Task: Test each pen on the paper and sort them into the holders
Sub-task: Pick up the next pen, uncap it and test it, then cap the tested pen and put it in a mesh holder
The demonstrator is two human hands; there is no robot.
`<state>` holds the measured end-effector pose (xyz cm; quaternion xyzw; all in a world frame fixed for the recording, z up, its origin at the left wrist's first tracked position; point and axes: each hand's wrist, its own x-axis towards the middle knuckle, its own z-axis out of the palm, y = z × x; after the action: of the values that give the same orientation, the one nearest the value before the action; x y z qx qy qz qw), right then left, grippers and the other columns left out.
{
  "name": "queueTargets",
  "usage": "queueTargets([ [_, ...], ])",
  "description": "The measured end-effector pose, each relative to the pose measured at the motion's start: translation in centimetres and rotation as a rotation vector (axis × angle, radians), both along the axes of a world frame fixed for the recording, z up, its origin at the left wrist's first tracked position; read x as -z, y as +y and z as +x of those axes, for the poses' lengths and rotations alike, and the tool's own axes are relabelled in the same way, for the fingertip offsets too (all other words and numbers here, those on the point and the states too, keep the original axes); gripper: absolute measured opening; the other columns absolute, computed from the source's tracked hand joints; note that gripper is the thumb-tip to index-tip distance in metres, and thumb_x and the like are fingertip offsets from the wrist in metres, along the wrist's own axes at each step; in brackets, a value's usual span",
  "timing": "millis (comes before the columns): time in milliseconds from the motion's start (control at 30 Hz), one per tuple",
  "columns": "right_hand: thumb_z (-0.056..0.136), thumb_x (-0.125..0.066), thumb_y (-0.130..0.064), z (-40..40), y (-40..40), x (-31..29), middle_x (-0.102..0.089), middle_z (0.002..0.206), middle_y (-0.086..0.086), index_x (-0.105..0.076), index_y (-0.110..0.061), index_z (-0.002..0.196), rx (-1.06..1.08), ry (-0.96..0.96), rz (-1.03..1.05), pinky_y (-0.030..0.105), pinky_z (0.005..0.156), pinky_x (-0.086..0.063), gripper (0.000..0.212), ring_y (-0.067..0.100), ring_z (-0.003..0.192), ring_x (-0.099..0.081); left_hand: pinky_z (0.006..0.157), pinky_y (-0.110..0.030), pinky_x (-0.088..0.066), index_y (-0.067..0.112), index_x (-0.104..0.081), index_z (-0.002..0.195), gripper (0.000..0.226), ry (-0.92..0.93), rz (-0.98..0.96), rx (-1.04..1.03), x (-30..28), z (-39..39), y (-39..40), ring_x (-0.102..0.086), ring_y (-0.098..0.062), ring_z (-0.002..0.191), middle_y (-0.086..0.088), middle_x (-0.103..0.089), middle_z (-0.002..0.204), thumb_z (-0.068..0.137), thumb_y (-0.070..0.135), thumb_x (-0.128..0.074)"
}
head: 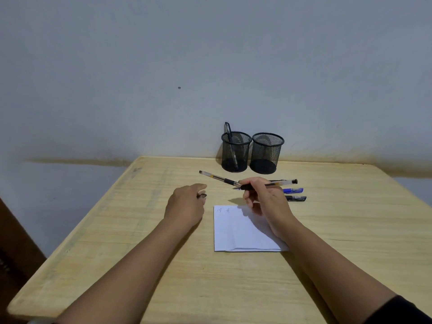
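Observation:
My right hand (261,197) grips an uncapped clear pen (280,183), tip pointing left, just above the far edge of the white paper (236,230). Two small scribbles (223,210) mark the paper's top left corner. My left hand (187,204) rests on the table left of the paper and holds a small dark pen cap (202,195). Another clear pen (218,177) lies on the table beyond my hands. A blue pen (293,190) and a black pen (295,198) lie to the right. Two black mesh holders stand at the back: the left holder (236,152) has one pen in it, the right holder (266,153) looks empty.
The light wooden table (140,242) stands against a grey wall. Its left edge runs diagonally, with dark floor beyond it. A further pen lies partly hidden behind my right hand.

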<state>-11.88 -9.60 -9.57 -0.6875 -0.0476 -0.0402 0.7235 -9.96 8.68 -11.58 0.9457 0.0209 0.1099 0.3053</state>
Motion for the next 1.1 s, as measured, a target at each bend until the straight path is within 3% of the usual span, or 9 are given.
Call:
queueTargets([
  [67, 0.096, -0.042, -0.013, 0.2, 0.2, -0.5, -0.055, 0.065, 0.006, -0.063, -0.012, 0.093, 0.028, -0.018, -0.012, 0.016, 0.039, -0.031, 0.021, 0.008, 0.045, -0.044, 0.091, -0.033, -0.050, 0.028, -0.061, 0.121, 0.032, -0.057, -0.247, -0.038, -0.8, 0.2, -0.3, -0.063, -0.021, 0.096, -0.004, -0.067, 0.104, 0.091, 0.021, -0.053],
  [200, 0.090, -0.052, -0.004, 0.0, 0.6, -1.6, -0.056, 0.062, 0.008, -0.054, -0.014, 0.082, 0.043, -0.119, 0.031, 0.018, 0.039, -0.030, 0.013, 0.010, 0.044, -0.046, 0.086, -0.035, -0.052, 0.019, -0.062, 0.102, 0.016, 0.074, -1.168, -0.106, -3.6, 0.5, -1.6, -0.062, -0.013, 0.074, -0.006, -0.064, 0.085, 0.092, 0.009, -0.052],
  [267, 0.088, -0.055, -0.003, -0.3, 1.0, -1.9, -0.056, 0.062, 0.011, -0.055, -0.012, 0.081, 0.039, -0.182, 0.014, 0.021, 0.041, -0.031, 0.012, 0.011, 0.046, -0.047, 0.089, -0.032, -0.049, 0.013, -0.054, 0.093, 0.012, 0.087, -1.454, -0.065, -4.6, 0.6, -2.0, -0.064, -0.015, 0.081, -0.006, -0.061, 0.082, 0.094, 0.003, -0.048],
  [333, 0.088, -0.057, -0.003, -0.6, 1.5, -2.1, -0.057, 0.062, 0.012, -0.057, -0.011, 0.082, 0.030, -0.220, 0.022, 0.024, 0.043, -0.033, 0.010, 0.015, 0.050, -0.048, 0.091, -0.030, -0.048, 0.011, -0.051, 0.089, 0.012, 0.056, -1.602, -0.035, -5.1, 0.7, -2.3, -0.065, -0.015, 0.082, -0.005, -0.058, 0.079, 0.095, 0.002, -0.046],
  [533, 0.087, -0.059, -0.005, -1.0, 1.7, -2.6, -0.058, 0.061, 0.013, -0.057, -0.011, 0.081, 0.021, -0.252, 0.022, 0.027, 0.046, -0.034, 0.008, 0.026, 0.059, -0.048, 0.090, -0.028, -0.047, 0.011, -0.051, 0.086, 0.010, 0.040, -1.642, 0.018, -5.9, 0.0, -3.2, -0.065, -0.009, 0.077, -0.003, -0.059, 0.075, 0.094, 0.005, -0.048],
  [667, 0.087, -0.059, -0.005, -1.1, 1.7, -2.7, -0.058, 0.060, 0.011, -0.057, -0.012, 0.079, 0.033, -0.261, 0.027, 0.028, 0.045, -0.033, 0.011, 0.026, 0.059, -0.047, 0.089, -0.026, -0.049, 0.012, -0.054, 0.086, 0.009, 0.042, -1.636, 0.061, -6.0, -0.4, -3.7, -0.069, -0.003, 0.061, 0.000, -0.069, 0.060, 0.093, 0.007, -0.051],
  [833, 0.087, -0.060, -0.005, -1.0, 1.6, -2.9, -0.058, 0.060, 0.011, -0.058, -0.007, 0.083, 0.031, -0.263, 0.011, 0.027, 0.044, -0.034, 0.005, 0.017, 0.051, -0.049, 0.065, -0.018, -0.058, 0.011, -0.055, 0.086, 0.006, 0.078, -1.663, 0.088, -6.4, -1.2, -5.0, -0.067, -0.003, 0.052, -0.008, -0.062, 0.080, 0.091, 0.007, -0.054],
  [967, 0.085, -0.063, -0.004, -0.8, 1.3, -3.0, -0.060, 0.065, 0.011, -0.059, -0.008, 0.081, 0.057, -0.295, -0.024, 0.022, 0.046, -0.040, 0.007, 0.013, 0.054, -0.057, 0.075, -0.024, -0.054, 0.014, -0.057, 0.086, 0.004, 0.119, -1.619, 0.066, -6.5, -1.7, -5.8, -0.061, -0.007, 0.062, -0.004, -0.061, 0.079, 0.090, 0.012, -0.058],
  [1100, 0.083, -0.064, -0.009, -0.5, 1.4, -2.7, -0.061, 0.069, 0.016, -0.058, -0.016, 0.073, 0.118, -0.365, -0.055, 0.020, 0.049, -0.043, 0.013, 0.021, 0.060, -0.059, 0.057, -0.014, -0.056, 0.013, -0.056, 0.089, 0.005, 0.085, -1.670, 0.035, -6.7, -1.8, -6.6, -0.060, -0.004, 0.056, -0.002, -0.059, 0.078, 0.089, 0.009, -0.057],
])
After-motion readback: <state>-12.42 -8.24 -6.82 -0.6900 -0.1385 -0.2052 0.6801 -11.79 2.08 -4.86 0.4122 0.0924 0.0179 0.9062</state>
